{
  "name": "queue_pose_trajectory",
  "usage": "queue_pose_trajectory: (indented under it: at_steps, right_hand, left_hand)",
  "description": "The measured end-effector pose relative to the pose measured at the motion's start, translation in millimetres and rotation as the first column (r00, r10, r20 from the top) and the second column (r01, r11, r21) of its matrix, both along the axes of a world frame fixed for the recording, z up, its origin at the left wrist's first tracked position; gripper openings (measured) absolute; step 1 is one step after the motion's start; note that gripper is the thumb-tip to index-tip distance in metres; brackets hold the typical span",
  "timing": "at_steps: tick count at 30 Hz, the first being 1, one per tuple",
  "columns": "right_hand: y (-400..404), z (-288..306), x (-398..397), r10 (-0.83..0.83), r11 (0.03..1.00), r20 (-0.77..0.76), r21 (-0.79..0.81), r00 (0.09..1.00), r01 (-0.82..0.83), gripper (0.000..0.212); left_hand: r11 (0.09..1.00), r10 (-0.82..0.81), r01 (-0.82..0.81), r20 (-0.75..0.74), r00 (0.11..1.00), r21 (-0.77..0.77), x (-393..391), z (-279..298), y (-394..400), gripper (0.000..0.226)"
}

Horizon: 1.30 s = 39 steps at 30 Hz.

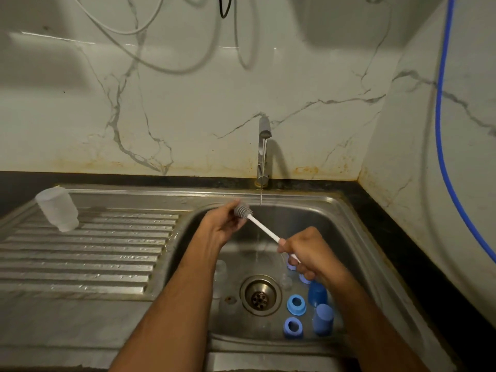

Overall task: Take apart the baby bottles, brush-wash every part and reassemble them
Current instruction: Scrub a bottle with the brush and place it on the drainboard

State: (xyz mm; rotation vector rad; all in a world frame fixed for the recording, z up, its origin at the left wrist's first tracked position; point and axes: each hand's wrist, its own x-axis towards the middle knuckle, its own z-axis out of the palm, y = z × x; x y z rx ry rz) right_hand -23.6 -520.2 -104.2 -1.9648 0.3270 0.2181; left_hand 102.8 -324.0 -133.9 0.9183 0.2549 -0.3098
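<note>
My right hand (308, 251) grips the white handle of a bottle brush (264, 230) over the sink basin. Its grey bristle head (243, 210) sits against the fingers of my left hand (224, 222), which curl round it; whether a small part lies in that hand is hidden. A clear bottle body (57, 209) stands upside down on the drainboard at the left. In the basin lie two blue collar rings (296, 304) (293, 326), two blue caps (317, 292) (323, 319) and a clear bottle (220, 275).
The tap (264, 151) runs a thin stream into the steel sink (357, 237), just right of the brush head. The drain (259, 295) lies in the basin's middle. A ribbed drainboard (88, 253) spreads left. A blue hose (442, 135) hangs on the right wall.
</note>
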Motion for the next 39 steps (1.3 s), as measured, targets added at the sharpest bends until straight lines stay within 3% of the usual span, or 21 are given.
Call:
queue_pose_trajectory:
  at_steps: [2,3,5,6,7,8,9,11,13,15,16,17,18,19,21,23,25,27,29,33,39]
  right_hand:
    - [6,-7,1,0.105,0.870,0.210,-0.493,0.972,0.013,0.032]
    - [9,-9,0,0.180,0.777,0.255,-0.629,0.950,0.021,0.031]
    - [14,-11,0,0.247,0.704,0.296,-0.709,0.922,0.039,0.028]
    - [16,-10,2,0.231,0.744,0.286,-0.668,0.930,0.020,0.028]
    - [15,-7,4,0.168,0.852,0.258,-0.524,0.951,-0.008,0.030]
    - [13,-2,6,0.080,0.968,0.171,-0.246,0.982,-0.036,0.030]
    - [11,3,6,0.036,0.997,0.012,0.072,0.999,-0.037,0.029]
    - [4,13,2,0.152,0.876,-0.201,0.481,0.968,-0.037,0.028]
    - [1,13,-1,0.215,0.817,-0.222,0.574,0.951,-0.051,0.027]
    - [1,4,0,0.108,0.929,-0.151,0.367,0.983,-0.045,0.026]
    - [4,0,0,0.050,0.993,-0.057,0.113,0.997,-0.043,0.026]
    - [7,-3,-1,0.052,0.980,0.061,-0.197,0.997,-0.039,0.028]
    - [9,-7,-2,0.104,0.885,0.154,-0.466,0.983,-0.021,0.030]
    - [10,-10,-2,0.165,0.782,0.216,-0.623,0.962,0.006,0.030]
    - [11,-12,-2,0.243,0.698,0.291,-0.714,0.925,0.041,0.029]
    - [12,-10,2,0.223,0.787,0.292,-0.617,0.930,0.004,0.031]
    - [13,-3,7,0.049,0.983,0.176,-0.184,0.983,-0.017,0.030]
    - [10,5,7,0.043,0.953,-0.116,0.304,0.992,-0.005,0.027]
    - [3,10,3,0.182,0.835,-0.231,0.549,0.956,-0.026,0.028]
    - [-2,11,-1,0.298,0.724,-0.249,0.689,0.922,-0.048,0.027]
    - [-7,11,-3,0.229,0.805,-0.258,0.593,0.938,-0.033,0.030]
  left_hand:
    - [0.994,0.077,-0.071,-0.071,0.994,0.085,1,-6,1,0.043]
    - [0.994,0.098,-0.093,-0.080,0.992,0.065,2,-5,2,0.047]
    - [0.994,0.105,-0.105,-0.065,0.992,0.000,4,-2,5,0.052]
    - [0.994,0.104,-0.105,-0.043,0.994,-0.042,6,-1,5,0.048]
    - [0.991,0.097,-0.097,-0.012,0.995,-0.094,7,0,4,0.041]
    - [0.982,0.081,-0.076,0.021,0.997,-0.173,6,1,4,0.034]
    - [0.964,0.060,-0.045,0.049,0.997,-0.261,5,3,5,0.026]
    - [0.893,0.005,0.055,0.132,0.991,-0.446,0,8,9,0.013]
    - [0.867,-0.025,0.107,0.171,0.985,-0.487,-2,10,10,0.013]
    - [0.960,-0.042,0.068,0.101,0.994,-0.271,-1,6,7,0.023]
    - [0.994,-0.026,0.031,0.043,0.999,-0.108,-1,2,5,0.029]
    - [1.000,0.010,-0.010,-0.023,1.000,0.005,0,-4,3,0.032]
    - [0.998,0.048,-0.044,-0.077,0.996,0.054,1,-8,2,0.034]
    - [0.996,0.069,-0.063,-0.104,0.992,0.058,2,-10,1,0.036]
    - [0.996,0.084,-0.083,-0.094,0.992,0.008,6,-7,2,0.035]
    - [0.995,0.096,-0.097,-0.058,0.994,-0.016,11,-2,3,0.030]
    - [0.993,0.104,-0.105,-0.014,0.994,-0.058,13,1,4,0.028]
    - [0.984,0.086,-0.080,0.036,0.996,-0.162,10,5,5,0.030]
    - [0.951,0.057,-0.029,0.082,0.995,-0.306,5,9,5,0.027]
    - [0.899,0.052,0.004,0.116,0.992,-0.439,0,13,1,0.018]
    - [0.953,0.116,-0.090,0.075,0.990,-0.288,-4,12,-12,0.017]
